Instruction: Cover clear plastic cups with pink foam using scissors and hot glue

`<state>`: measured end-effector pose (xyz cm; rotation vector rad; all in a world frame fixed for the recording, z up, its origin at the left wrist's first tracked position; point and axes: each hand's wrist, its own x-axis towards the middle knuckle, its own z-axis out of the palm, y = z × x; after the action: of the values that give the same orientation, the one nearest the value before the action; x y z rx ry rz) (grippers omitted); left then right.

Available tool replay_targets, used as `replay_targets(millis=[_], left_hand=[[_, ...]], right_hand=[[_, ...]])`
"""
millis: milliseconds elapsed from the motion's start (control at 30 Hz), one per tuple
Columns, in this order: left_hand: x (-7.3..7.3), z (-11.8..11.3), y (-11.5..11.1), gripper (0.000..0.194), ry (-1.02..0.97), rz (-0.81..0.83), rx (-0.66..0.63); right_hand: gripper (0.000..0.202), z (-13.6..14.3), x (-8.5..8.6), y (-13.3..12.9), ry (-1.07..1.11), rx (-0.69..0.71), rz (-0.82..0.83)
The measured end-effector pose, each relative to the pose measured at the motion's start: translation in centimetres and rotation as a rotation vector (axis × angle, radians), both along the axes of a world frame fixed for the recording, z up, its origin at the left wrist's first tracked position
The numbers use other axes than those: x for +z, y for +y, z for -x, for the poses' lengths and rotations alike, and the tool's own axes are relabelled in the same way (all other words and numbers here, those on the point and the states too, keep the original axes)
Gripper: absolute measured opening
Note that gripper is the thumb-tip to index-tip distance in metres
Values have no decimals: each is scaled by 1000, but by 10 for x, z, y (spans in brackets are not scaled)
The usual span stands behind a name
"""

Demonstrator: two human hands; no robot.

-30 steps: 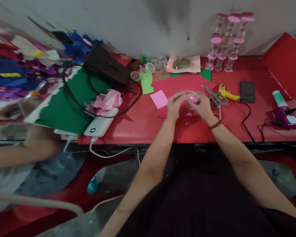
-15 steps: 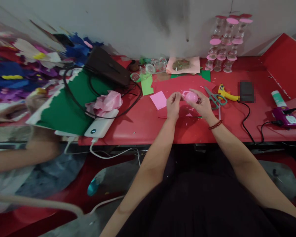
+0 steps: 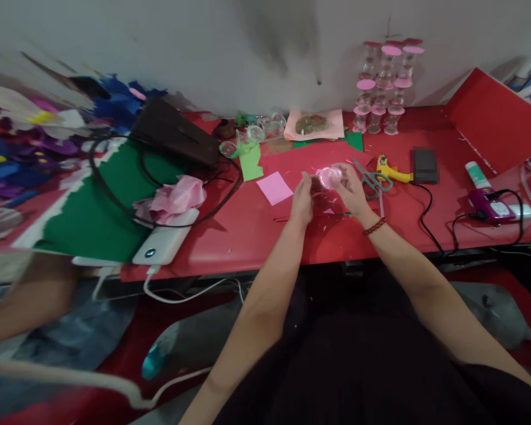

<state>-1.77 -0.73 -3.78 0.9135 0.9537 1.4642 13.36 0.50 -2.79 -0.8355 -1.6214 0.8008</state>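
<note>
The right hand (image 3: 353,192) has its fingers bent around a small round pink piece (image 3: 330,177), thumb across its face, the grip closed down to the width of the piece. The left hand (image 3: 302,199) is just beside it, fingers curled with their tips near the piece's left side; whether they touch it or pinch anything, I cannot tell. The piece is above red sheets (image 3: 292,158), around the middle of the red surface (image 3: 212,239), between its near edge and the far edge along the wall. A pink paper square (image 3: 275,188) lies left of the left hand, and green-handled scissors (image 3: 371,180) lie just right of the right hand, with a yellow glue gun (image 3: 392,170) beyond them. Toward the far edge are a light green paper (image 3: 250,163), clear cups (image 3: 255,133) and a peach sheet (image 3: 334,125) with a brownish-green clump (image 3: 310,123) on it. Toward the left end, crumpled pink material (image 3: 177,198) sits by a white power bank (image 3: 166,243) that reaches the near edge. A purple device (image 3: 491,205) is near the right end, close to the near edge.
</note>
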Motion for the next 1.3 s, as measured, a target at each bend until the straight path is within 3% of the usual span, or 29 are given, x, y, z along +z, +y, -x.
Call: replay_targets(millis=[100,200,367,533,633,700,800,900,1133,1300], left_hand=[[7,-4,-5,63,-89,36,-184],[13,-4,-8,54,-110,12,-256],[10,3,-4,55,-156,23,-201],[8,12,3,56,-177,49,-75],[17,10,1,52,-298,113,-4],[25,7,-3,47,-408,148,14],[35,4,-9,49,-504,169,19],[39,3,-11,51,-539,161,19],[33,7,-8,51,-546,134,52],[30,11,-5,60,-550,126,72]], right_hand=[[56,-1,-1,-2,-96,-45,-48],[50,1,-3,-3,-236,-107,-118],[42,-9,3,5,-320,-203,-232],[31,-79,25,34,-322,-425,-150],[34,-132,36,50,-687,-498,1],[30,-159,42,56,-1085,-412,124],[33,-181,46,61,-1390,-280,142],[32,-185,46,65,-1487,-228,105],[39,-170,54,65,-1547,-280,45],[42,-160,88,56,-1596,-549,33]])
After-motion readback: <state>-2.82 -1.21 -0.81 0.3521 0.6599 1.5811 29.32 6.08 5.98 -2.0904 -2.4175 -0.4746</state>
